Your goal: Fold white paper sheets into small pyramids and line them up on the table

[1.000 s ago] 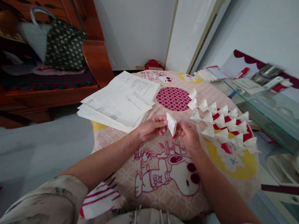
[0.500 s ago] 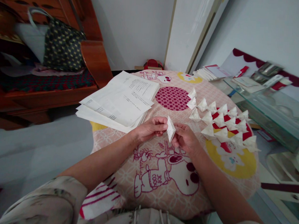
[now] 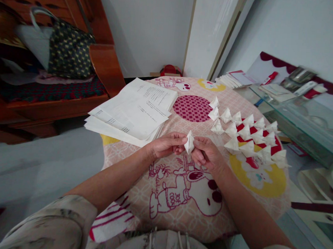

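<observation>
A small folded paper piece, white and diamond-shaped, stands upright between my two hands above the table. My left hand pinches its left side with thumb and fingers. On the other side, my right hand grips it the same way, the lower fingers curled beneath. To the right, several finished-looking folded paper boats with pointed tips sit in rough rows on the tablecloth. Left of centre lies a stack of printed paper sheets.
A glass shelf at the right holds a metal bowl and a red marker. More papers lie by the table's far edge. A wooden bench with a dark patterned bag stands at the left.
The folded paper has turned and opened out from a flat diamond into a fuller shape with a ridge facing me. My right fingers have shifted slightly lower; the boats stay put.
</observation>
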Demonstrator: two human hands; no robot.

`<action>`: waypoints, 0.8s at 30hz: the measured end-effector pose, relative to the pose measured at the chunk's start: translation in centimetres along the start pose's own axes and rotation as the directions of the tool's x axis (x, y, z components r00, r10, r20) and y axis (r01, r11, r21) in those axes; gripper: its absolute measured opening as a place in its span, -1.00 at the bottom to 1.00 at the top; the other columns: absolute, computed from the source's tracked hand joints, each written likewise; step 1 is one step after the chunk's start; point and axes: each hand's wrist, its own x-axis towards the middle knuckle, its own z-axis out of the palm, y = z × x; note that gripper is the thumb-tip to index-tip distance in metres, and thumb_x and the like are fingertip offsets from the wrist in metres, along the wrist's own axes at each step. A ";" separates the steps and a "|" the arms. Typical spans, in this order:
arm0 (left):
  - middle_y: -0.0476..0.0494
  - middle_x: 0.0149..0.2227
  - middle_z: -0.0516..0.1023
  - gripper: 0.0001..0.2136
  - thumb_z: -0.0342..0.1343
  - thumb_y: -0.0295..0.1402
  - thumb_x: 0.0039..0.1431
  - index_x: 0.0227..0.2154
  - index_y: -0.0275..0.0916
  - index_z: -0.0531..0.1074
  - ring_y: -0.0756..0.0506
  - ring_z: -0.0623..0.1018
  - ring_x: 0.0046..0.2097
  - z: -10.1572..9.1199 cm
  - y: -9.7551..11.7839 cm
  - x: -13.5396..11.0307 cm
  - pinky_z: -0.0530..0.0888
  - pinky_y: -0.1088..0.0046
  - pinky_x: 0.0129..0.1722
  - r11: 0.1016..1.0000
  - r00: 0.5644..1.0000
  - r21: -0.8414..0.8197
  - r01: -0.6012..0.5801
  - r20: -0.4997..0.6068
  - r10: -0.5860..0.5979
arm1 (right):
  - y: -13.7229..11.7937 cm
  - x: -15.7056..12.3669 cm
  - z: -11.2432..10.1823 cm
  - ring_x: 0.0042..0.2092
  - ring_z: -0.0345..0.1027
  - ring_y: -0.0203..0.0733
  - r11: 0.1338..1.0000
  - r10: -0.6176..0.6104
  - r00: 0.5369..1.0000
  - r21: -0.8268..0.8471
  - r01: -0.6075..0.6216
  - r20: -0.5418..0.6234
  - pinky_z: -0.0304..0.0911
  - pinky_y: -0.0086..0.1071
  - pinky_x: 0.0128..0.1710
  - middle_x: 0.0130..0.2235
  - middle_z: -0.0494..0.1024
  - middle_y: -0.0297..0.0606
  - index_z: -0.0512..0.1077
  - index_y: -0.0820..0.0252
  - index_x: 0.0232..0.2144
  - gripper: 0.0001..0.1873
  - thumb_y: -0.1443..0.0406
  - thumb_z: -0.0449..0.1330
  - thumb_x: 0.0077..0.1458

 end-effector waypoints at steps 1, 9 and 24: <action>0.03 -0.59 0.33 -0.61 0.41 -0.09 -0.05 -0.46 -0.35 0.47 0.12 0.25 -0.57 0.0 0.0 0.1 0.14 0.60 -0.60 1.000 1.000 -0.010 -0.007 -0.012 0.007 | 0.0 0.0 0.0 -0.79 -0.07 -0.45 1.000 -0.002 1.000 0.002 0.002 -0.014 0.08 -0.53 -0.78 -0.79 0.25 -0.61 0.28 0.12 -0.55 -0.57 -0.02 0.35 -0.02; -0.12 -0.28 0.57 -0.60 0.49 -0.26 -0.16 -0.26 -0.31 0.55 0.01 0.51 -0.27 -0.3 -0.2 0.9 0.43 0.54 -0.25 0.968 0.947 0.155 -0.196 -0.228 0.228 | -0.2 0.6 0.0 -0.76 -0.09 -0.44 0.997 -0.053 0.976 0.037 0.063 -0.213 0.05 -0.50 -0.76 -0.78 0.21 -0.58 0.22 0.10 -0.63 -0.57 0.05 0.34 -0.05; -0.28 0.01 0.61 -0.59 0.38 -0.25 0.05 -0.02 -0.22 0.60 -0.13 0.56 0.02 -0.1 -0.7 0.7 0.52 0.41 -0.05 0.710 0.843 0.620 -0.335 -0.139 0.519 | 0.7 0.8 -0.2 -0.78 -0.03 -0.43 0.997 -0.074 0.968 -0.014 0.073 -0.239 0.06 -0.49 -0.78 -0.79 0.24 -0.51 0.29 0.14 -0.68 -0.56 0.04 0.32 0.00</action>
